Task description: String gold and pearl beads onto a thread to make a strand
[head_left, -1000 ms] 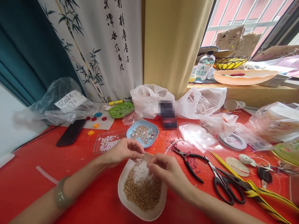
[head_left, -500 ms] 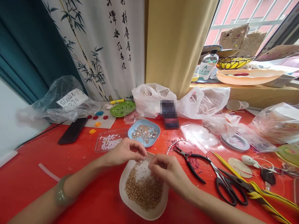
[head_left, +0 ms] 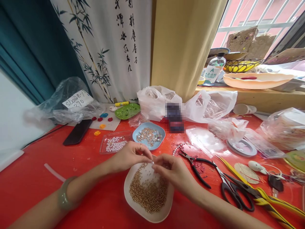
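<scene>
Over the far part of a white dish [head_left: 127,194], my left hand [head_left: 132,156] and my right hand [head_left: 170,167] meet fingertip to fingertip. Both are closed in a pinch. A tiny pale bead [head_left: 152,162] shows at the left fingertips. Whatever the right fingers grip is too small or hidden to make out. Below them, many small gold beads [head_left: 150,197] fill the near part of the dish. Behind my left hand stand a clear tray [head_left: 102,149] of white pearl beads [head_left: 114,144] and a blue dish [head_left: 160,144] of mixed beads [head_left: 148,136].
To the right lie pliers [head_left: 196,171], scissors [head_left: 228,187] and yellow-handled cutters [head_left: 264,194]. Plastic bags [head_left: 158,101] line the back. A phone [head_left: 77,133] and a green dish [head_left: 127,111] are at the left. A strand of pearls [head_left: 178,147] lies behind my right hand.
My right fingertips have come in against the left ones, closing the small gap between them. The whole view has shifted slightly, so things sit a little further right.
</scene>
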{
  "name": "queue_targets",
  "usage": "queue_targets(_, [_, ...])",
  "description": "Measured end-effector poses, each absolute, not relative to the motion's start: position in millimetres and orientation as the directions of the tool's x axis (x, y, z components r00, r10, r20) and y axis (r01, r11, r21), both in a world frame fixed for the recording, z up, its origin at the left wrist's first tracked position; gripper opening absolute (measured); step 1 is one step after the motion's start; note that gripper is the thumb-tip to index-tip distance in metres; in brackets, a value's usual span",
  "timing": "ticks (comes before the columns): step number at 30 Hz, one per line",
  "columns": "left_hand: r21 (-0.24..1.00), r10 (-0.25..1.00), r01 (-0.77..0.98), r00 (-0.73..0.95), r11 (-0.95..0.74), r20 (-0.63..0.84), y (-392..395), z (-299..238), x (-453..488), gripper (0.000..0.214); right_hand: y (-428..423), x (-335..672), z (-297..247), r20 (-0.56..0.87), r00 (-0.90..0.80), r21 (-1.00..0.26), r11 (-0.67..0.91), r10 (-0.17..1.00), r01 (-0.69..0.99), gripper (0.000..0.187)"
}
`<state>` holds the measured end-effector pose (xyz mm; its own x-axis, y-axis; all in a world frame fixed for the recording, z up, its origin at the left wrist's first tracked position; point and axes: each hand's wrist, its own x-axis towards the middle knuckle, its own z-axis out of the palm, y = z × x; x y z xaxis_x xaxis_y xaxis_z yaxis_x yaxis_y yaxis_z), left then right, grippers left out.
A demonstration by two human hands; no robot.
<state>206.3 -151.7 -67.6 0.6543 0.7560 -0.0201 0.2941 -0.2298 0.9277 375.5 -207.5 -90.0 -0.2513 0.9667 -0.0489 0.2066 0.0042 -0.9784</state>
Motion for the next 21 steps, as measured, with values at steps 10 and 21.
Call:
queue_targets(10, [0.881,0.834,0.304,0.528,-0.363,0.162,-146.4,-54.5,200.4,0.010,-192.3,396.0,-73.4,0.205,-0.267,-0.827,0.312,0.942,0.468,0.013])
queue_targets(21, [0.548,0.937,0.784,0.349,-0.292,-0.001,-88.6,-57.9,145.9,0.014,-178.7,409.2,-76.3,0.195,-0.071,-0.853,0.205,0.978,0.479,0.015])
